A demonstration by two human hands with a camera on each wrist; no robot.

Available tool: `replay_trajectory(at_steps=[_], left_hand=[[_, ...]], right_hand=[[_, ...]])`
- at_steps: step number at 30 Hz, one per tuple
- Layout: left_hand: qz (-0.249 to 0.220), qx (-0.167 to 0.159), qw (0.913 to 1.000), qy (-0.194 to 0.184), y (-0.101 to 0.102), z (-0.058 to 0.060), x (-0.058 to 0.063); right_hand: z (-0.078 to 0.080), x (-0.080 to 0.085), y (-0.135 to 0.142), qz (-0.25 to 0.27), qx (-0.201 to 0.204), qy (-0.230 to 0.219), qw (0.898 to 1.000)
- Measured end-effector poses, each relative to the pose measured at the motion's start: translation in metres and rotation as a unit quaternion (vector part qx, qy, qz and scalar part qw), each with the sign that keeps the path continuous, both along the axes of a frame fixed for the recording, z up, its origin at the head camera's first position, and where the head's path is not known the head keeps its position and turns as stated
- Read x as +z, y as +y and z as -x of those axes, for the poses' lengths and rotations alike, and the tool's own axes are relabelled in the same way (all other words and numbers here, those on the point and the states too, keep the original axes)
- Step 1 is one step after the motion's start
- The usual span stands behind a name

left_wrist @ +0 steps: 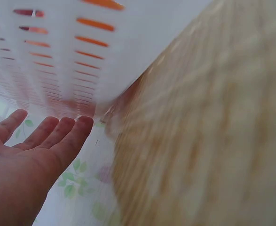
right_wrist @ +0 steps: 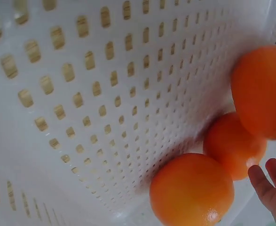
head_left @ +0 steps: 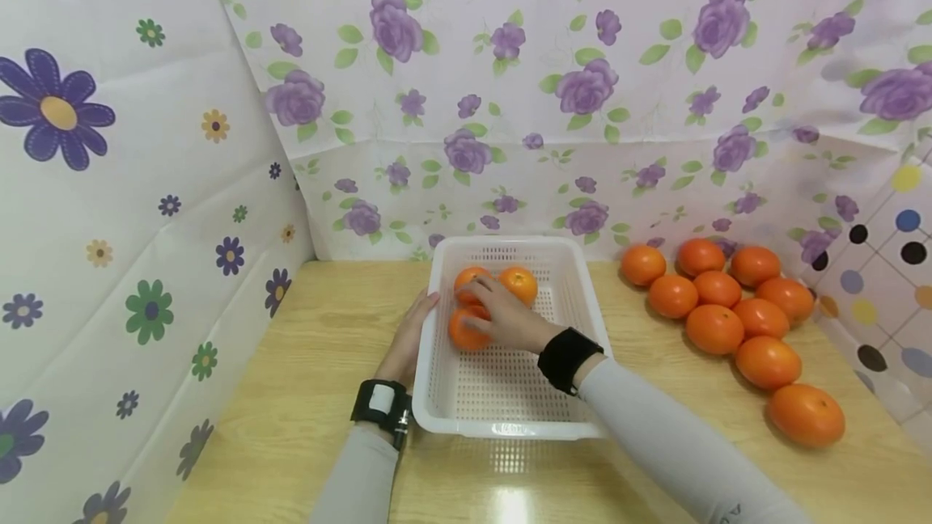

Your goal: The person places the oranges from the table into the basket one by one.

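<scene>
Three oranges sit together at the far left of a white plastic basket [head_left: 510, 430]. Over them is my right hand [head_left: 510, 318], its fingers above the far left orange [head_left: 469, 275] and its thumb across the near orange [head_left: 466, 338]. The third orange [head_left: 521, 288] lies just beyond the knuckles. Relaxed, spread fingertips [right_wrist: 262, 181] show beside the oranges in the right wrist view. Against the basket's left outer wall is my left hand [head_left: 408, 338], with fingertips up at the rim. Its fingers [left_wrist: 72, 141] are nearly straight along the slotted side in the left wrist view.
Several loose oranges [head_left: 717, 330] form a cluster on the wooden table [head_left: 328, 346], right of the basket. A flowered sheet [head_left: 466, 103] hangs directly behind the basket, with another [head_left: 146, 225] on the left. A dotted sheet [head_left: 881, 297] borders the right side.
</scene>
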State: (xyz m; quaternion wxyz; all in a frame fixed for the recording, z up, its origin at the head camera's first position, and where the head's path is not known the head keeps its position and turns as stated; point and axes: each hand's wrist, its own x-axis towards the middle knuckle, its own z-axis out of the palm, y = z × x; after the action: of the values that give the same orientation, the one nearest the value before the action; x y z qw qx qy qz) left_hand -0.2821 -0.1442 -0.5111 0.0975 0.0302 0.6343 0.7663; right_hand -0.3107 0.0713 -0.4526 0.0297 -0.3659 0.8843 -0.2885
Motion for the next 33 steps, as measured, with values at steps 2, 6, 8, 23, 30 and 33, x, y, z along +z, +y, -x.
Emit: replay_trajectory(at_steps=[2, 6, 8, 23, 30, 33], left_hand=[[-0.001, -0.002, 1.0, 0.002, -0.001, 0.0, 0.0], [-0.009, -0.007, 0.9999, 0.004, 0.0, 0.001, 0.0], [-0.011, -0.008, 0.9999, 0.003, 0.0, 0.001, 0.0], [0.01, -0.01, 0.9998, 0.014, -0.001, -0.001, 0.0], [0.021, -0.008, 0.9997, 0.013, 0.0, -0.002, 0.001], [0.026, -0.007, 0.9996, 0.012, -0.001, -0.002, 0.001]], right_hand=[[0.001, 0.003, 0.002, 0.015, -0.017, -0.015, 1.0], [0.003, 0.01, 0.007, 0.076, -0.035, -0.04, 0.996], [0.005, 0.012, 0.009, 0.095, -0.036, -0.046, 0.994], [0.001, 0.037, 0.017, 0.169, -0.039, -0.017, 0.985], [-0.003, 0.057, 0.025, 0.218, -0.041, 0.002, 0.975], [-0.006, 0.068, 0.03, 0.229, -0.048, 0.004, 0.972]])
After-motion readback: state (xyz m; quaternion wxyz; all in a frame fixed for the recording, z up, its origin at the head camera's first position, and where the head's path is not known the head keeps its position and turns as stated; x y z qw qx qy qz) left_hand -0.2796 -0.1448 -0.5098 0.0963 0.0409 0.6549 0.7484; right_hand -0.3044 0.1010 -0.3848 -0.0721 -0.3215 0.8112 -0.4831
